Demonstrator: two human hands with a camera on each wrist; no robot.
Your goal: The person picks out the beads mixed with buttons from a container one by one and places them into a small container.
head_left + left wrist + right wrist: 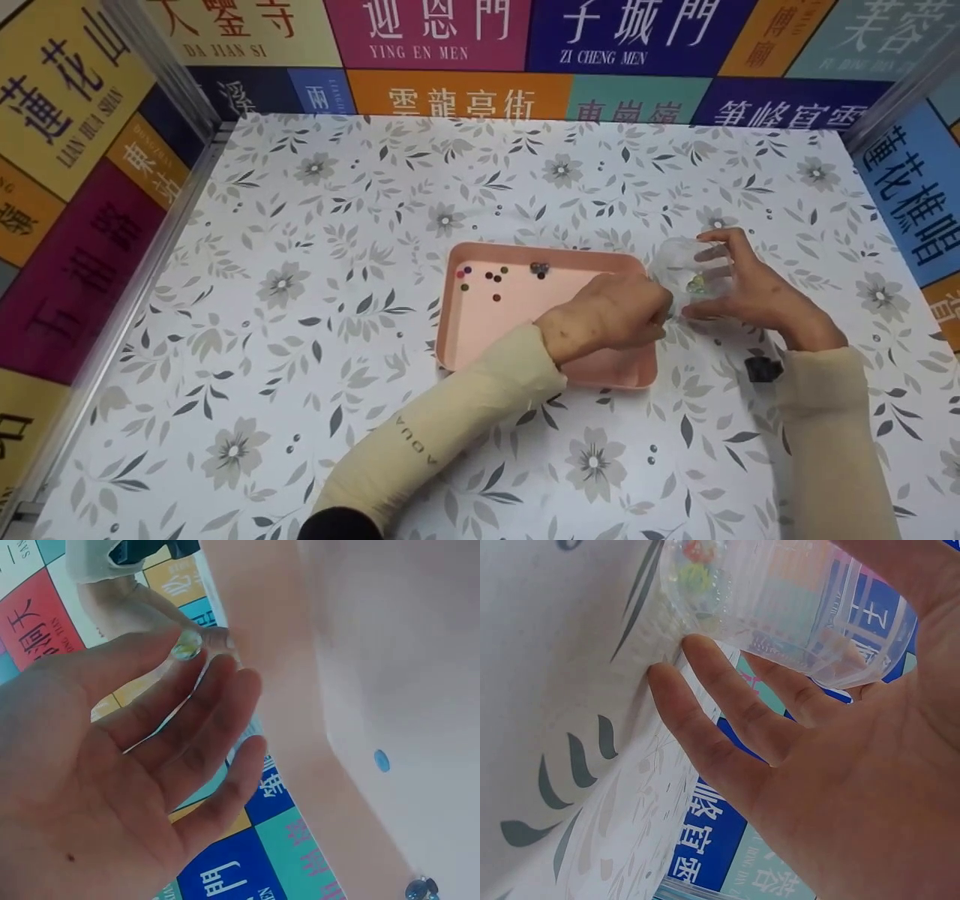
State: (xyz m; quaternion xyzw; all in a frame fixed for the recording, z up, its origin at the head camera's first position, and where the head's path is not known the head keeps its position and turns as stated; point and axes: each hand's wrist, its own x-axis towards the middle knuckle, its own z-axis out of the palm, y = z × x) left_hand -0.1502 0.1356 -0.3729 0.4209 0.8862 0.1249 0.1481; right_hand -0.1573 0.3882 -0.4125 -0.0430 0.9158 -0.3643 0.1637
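Observation:
My left hand [611,315] is over the right side of a pink tray [637,380], close to a clear plastic cup [675,259]. Between thumb and forefinger it pinches a small clear marble [187,645] with yellow-green inside; in the head view the hand hides this marble. My right hand [769,296] holds the cup from the right, thumb on the near side and fingers on the far side. Colourful marbles [696,574], among them red and yellow-green ones, lie at the bottom of the cup.
Several small dark or coloured beads [496,298] are scattered in the tray's left part. A cluster of shiny dark marbles [540,269] lies near its far wall. The table [322,225] has a floral cover, with coloured sign panels [457,94] standing along its edges.

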